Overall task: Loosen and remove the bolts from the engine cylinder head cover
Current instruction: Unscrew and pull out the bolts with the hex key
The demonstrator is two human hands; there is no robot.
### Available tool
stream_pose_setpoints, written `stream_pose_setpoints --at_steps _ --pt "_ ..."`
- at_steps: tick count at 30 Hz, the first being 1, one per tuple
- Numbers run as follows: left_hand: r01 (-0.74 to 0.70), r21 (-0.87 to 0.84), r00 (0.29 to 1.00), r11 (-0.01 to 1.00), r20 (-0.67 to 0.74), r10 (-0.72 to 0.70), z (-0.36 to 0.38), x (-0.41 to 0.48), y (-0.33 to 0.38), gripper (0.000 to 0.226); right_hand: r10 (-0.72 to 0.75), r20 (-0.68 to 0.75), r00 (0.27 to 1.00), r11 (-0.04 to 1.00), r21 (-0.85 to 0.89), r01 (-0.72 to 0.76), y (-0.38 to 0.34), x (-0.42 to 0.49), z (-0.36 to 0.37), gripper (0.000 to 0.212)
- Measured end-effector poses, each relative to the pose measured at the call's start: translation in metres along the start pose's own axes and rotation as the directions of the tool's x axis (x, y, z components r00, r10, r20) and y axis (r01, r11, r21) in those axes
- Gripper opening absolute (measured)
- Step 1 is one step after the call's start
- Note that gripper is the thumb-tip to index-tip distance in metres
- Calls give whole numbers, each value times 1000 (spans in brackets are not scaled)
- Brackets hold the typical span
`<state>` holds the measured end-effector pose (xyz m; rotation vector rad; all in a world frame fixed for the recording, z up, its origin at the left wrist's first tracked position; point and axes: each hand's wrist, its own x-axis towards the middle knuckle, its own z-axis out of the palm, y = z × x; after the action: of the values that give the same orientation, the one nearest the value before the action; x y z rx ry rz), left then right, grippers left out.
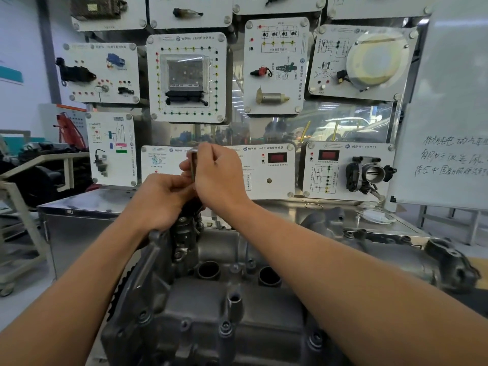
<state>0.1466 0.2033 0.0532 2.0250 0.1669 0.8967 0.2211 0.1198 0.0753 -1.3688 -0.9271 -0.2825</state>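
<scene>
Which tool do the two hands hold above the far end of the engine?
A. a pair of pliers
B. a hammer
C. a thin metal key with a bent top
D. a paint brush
C: the right hand pinches an upright thin metal key with its top bent sideways, and the left hand grips it lower down.
</scene>
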Motion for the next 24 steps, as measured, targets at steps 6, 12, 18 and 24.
stream_pose_setpoints --at_steps 6,12,18,24 --pt "-6 57 999 998 37 4 0 2 2 19 559 328 761 685 333 -647 -3 11 -7 46" --pt "1 73 999 997 42 -4 -1 3 0 20 524 251 814 774 257 -578 -2 8 -10 35" --pt "-11 76 1000 997 28 9 -1 2 -1 24 115 -30 993 993 -10 -116 -4 0 -5 24" --pt "-38 121 999 992 24 35 -3 2 1 33 137 -77 988 990 -25 -140 -2 -4 2 39"
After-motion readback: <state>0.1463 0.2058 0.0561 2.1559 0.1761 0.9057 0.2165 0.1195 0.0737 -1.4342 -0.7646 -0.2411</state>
